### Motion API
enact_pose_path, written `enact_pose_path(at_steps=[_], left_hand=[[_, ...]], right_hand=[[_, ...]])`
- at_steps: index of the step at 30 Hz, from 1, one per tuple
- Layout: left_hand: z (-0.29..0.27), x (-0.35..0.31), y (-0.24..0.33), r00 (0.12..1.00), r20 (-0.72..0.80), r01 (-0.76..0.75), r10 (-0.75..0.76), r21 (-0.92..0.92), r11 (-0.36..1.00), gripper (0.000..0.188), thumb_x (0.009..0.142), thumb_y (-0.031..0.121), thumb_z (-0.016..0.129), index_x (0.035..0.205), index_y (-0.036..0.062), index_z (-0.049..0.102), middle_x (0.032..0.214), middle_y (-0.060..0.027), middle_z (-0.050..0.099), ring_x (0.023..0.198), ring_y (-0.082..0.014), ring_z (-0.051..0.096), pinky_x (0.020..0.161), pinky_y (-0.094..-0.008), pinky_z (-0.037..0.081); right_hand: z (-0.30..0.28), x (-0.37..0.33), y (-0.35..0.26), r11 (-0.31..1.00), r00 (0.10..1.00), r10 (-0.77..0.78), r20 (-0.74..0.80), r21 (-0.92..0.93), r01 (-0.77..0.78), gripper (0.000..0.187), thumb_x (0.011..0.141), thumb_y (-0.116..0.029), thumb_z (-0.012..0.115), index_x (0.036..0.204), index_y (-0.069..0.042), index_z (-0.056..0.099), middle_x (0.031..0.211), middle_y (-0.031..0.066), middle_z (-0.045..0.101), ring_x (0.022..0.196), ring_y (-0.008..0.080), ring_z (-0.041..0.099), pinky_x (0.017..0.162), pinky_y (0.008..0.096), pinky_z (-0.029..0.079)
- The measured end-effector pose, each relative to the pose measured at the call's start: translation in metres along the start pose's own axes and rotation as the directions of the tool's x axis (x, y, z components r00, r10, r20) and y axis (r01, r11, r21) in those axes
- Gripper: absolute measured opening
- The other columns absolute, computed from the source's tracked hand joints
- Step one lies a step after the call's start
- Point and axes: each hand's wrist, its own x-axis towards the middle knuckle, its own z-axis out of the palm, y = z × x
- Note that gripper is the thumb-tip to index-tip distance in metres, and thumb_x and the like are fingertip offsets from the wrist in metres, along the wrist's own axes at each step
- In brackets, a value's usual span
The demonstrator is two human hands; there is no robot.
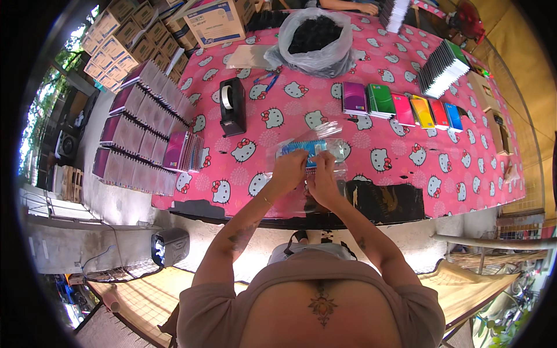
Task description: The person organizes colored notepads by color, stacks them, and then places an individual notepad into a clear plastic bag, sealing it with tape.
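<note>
A small blue spiral notebook [301,146] lies in a clear plastic bag [331,129] near the table's front edge. My left hand [290,168] has its fingers closed on the notebook's near side, through or over the plastic. Beside it, my right hand [322,181] pinches the plastic at the notebook's right end. Both hands touch or nearly touch each other's fingertips, and they cover part of the notebook's lower edge. Farther right stand small stacks of spiral notebooks: purple [354,97], green [380,100], pink [402,109], yellow [422,111], red [439,113] and blue [453,117].
A black tape dispenser [233,110] stands left of my hands, with blue scissors [268,80] beyond it. Tall rows of purple notebooks [139,136] line the left side. A plastic sack [316,43] of black material sits at the back, near cartons [214,23]. Another person's hand [366,8] shows at the far edge.
</note>
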Motion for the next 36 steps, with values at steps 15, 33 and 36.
enact_pose_path(at_steps=[15, 33, 36], left_hand=[[-0.054, 0.012, -0.012, 0.953, -0.014, -0.270, 0.303, 0.418, 0.867, 0.033, 0.077, 0.020, 0.071, 0.107, 0.0066, 0.068, 0.114, -0.0095, 0.069, 0.107, -0.0316, 0.064, 0.107, -0.0487, 0.040], [-0.112, 0.047, -0.205, 0.635, 0.060, 0.413, -0.770, -0.869, 0.273, 0.021, 0.085, 0.024, 0.076, 0.097, 0.0067, 0.073, 0.070, 0.0016, 0.060, 0.052, -0.0098, 0.051, 0.049, -0.0229, 0.043], [-0.085, 0.019, -0.191, 0.638, -0.047, 0.260, -0.768, -0.926, 0.273, 0.014, 0.085, 0.021, 0.074, 0.091, 0.0083, 0.073, 0.070, 0.0023, 0.063, 0.049, -0.0118, 0.052, 0.047, -0.0235, 0.041]], right_hand=[[-0.016, 0.021, 0.039, 0.839, 0.914, -0.310, 0.262, -0.376, 0.393, 0.053, 0.079, -0.030, 0.074, 0.123, -0.004, 0.060, 0.116, 0.0066, 0.059, 0.115, 0.0217, 0.058, 0.099, 0.0402, 0.042], [-0.020, 0.019, 0.033, 0.876, 0.931, -0.279, 0.237, -0.333, 0.348, 0.040, 0.083, -0.031, 0.069, 0.117, -0.010, 0.065, 0.114, 0.0024, 0.064, 0.114, 0.0196, 0.061, 0.094, 0.0409, 0.043], [-0.021, 0.017, 0.032, 0.874, 0.934, -0.301, 0.191, -0.338, 0.350, 0.038, 0.083, -0.030, 0.069, 0.116, -0.010, 0.065, 0.111, 0.0023, 0.065, 0.112, 0.0201, 0.062, 0.094, 0.0411, 0.043]])
